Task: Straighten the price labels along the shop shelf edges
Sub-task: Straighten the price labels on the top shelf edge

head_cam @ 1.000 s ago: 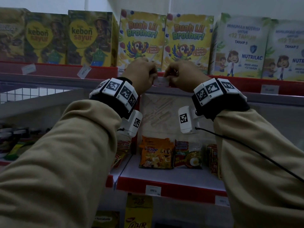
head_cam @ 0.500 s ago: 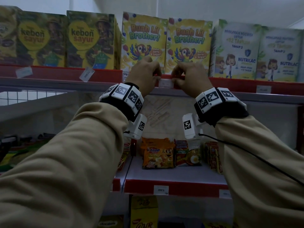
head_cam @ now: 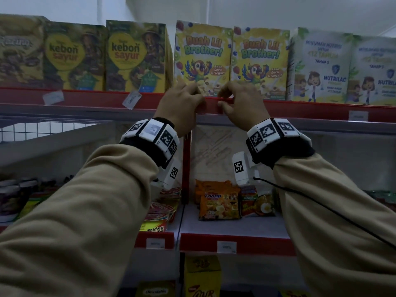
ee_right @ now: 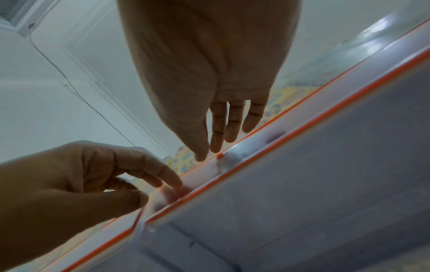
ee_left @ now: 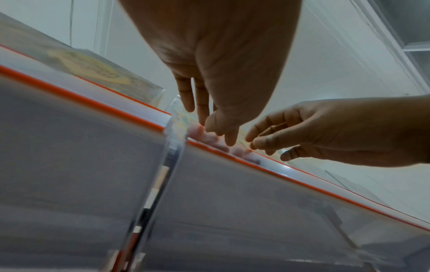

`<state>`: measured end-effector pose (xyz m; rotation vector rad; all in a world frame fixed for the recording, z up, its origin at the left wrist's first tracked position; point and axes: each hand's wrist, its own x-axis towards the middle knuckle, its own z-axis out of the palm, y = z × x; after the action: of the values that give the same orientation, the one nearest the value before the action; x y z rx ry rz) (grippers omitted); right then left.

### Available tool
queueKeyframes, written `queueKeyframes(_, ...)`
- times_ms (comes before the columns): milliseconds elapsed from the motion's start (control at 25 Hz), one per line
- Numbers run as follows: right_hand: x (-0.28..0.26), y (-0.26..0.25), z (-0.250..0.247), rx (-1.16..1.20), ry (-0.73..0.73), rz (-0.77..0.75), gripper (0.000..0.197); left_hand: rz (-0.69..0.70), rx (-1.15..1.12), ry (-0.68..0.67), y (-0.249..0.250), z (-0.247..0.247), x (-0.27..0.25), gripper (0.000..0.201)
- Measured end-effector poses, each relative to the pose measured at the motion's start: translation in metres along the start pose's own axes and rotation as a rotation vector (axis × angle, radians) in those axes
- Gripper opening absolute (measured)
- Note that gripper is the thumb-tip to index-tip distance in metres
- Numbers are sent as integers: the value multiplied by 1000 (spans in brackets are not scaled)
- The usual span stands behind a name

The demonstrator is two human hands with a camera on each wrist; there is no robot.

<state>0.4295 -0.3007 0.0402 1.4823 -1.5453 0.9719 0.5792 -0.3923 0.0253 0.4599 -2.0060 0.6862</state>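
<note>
Both hands are at the red edge strip (head_cam: 300, 110) of the top shelf, under the yellow parrot cereal boxes (head_cam: 202, 58). My left hand (head_cam: 199, 99) curls its fingers over the strip's top with the thumb in front. A few centimetres to the right, my right hand (head_cam: 221, 102) pinches the strip the same way. In the wrist views the fingertips (ee_left: 229, 141) show through the clear cover, and a pale patch (ee_right: 230, 160) sits inside it. No label shows between the hands in the head view. Two price labels (head_cam: 131, 100) (head_cam: 53, 97) hang crooked further left.
A straight label (head_cam: 358, 115) sits on the same strip to the right. Green cereal boxes (head_cam: 135, 56) and white milk boxes (head_cam: 319, 67) fill the top shelf. Noodle packets (head_cam: 218, 202) lie on the shelf below, whose edge carries labels (head_cam: 226, 246) (head_cam: 155, 243).
Both hands have risen onto the top of the red strip and moved closer together. The white label seen between them earlier no longer shows.
</note>
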Motion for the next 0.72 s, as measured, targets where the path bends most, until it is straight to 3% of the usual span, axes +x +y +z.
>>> queueKeyframes(280, 9, -65, 50, 110, 51, -46, 26, -72, 78, 3, -77, -27, -47, 33)
queueKeyframes(720, 1, -105, 69, 204, 179, 171, 31, -30, 3, 0, -94, -21, -66, 35)
